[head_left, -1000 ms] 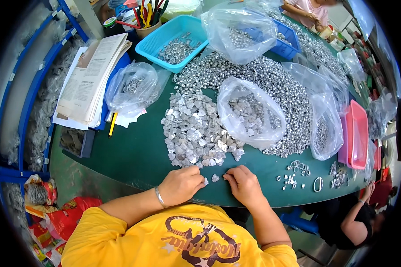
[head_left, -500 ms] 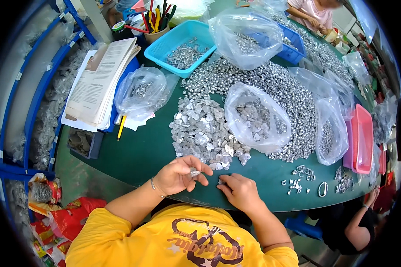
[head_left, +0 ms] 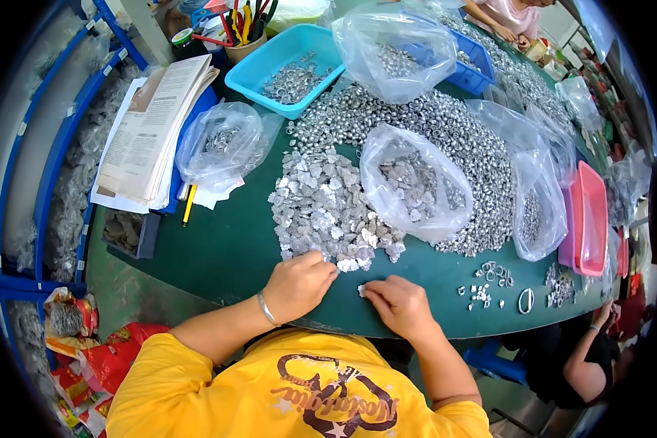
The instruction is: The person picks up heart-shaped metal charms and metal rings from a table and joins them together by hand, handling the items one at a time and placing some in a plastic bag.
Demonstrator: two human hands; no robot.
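My left hand point(head_left: 300, 285) is at the near edge of a heap of flat silver-grey metal pieces point(head_left: 317, 197) with jagged outlines. Its fingers are curled together, palm down, and whatever lies in them is hidden. To its right, my right hand point(head_left: 400, 306) pinches a small silver metal piece point(head_left: 362, 290) between thumb and fingertips, just above the green tabletop point(head_left: 431, 274). An open clear plastic bag point(head_left: 445, 223) with more such flat pieces lies beyond my right hand. Behind it spreads a large mass of small round silver parts point(head_left: 489, 164).
A turquoise basket point(head_left: 239, 82), a blue basket point(head_left: 482, 85) and a pink basket point(head_left: 593, 212) stand around the heaps. Papers point(head_left: 150, 139) and a yellow pen point(head_left: 189, 204) lie left. Rings point(head_left: 498, 274) sit right. Other people work at the far end and at right.
My left hand has turned from palm-up with a small metal piece showing to palm-down at the heap's edge. The right hand stays almost in place, and the whole view has shifted slightly.
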